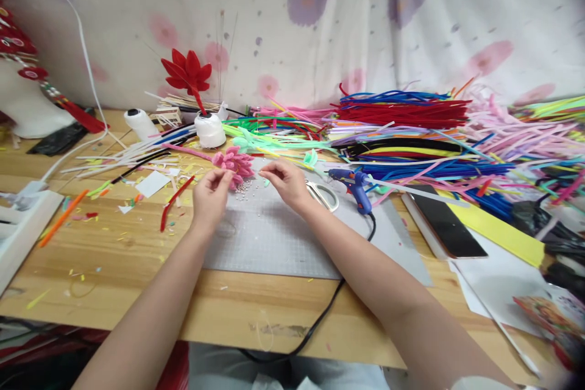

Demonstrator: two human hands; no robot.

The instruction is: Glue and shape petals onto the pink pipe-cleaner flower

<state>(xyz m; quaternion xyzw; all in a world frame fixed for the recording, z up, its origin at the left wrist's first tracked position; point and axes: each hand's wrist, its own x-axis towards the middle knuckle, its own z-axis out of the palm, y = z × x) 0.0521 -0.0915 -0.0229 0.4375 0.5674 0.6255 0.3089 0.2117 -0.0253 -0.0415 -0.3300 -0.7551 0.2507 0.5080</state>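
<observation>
Behind your worktop [150, 292] hangs a flowered curtain [269, 18], with bundles of pipe cleaners [402, 113] heaped along its foot. A grey mat [283, 250] lies before you, and the pink flower [235, 163] rests at its far left edge, its stem pointing left. Tiny pale beads [244, 190] are scattered on the mat between your hands.

Your left hand [212, 192] has thumb and fingertip pressed together against the flower's near edge as you see it — whether it grips a petal, you can't tell from here. Your right hand [286, 183] also pinches, just right of the flower; anything between those fingertips is too small to make out.

You seem to be at a fine step, working with small pieces beside the flower. What it calls for is steady fingertips and a light touch — the beads look easy to scatter. Scissors [336, 204] and the glue gun [354, 186] lie beyond your right hand, both untouched.
</observation>
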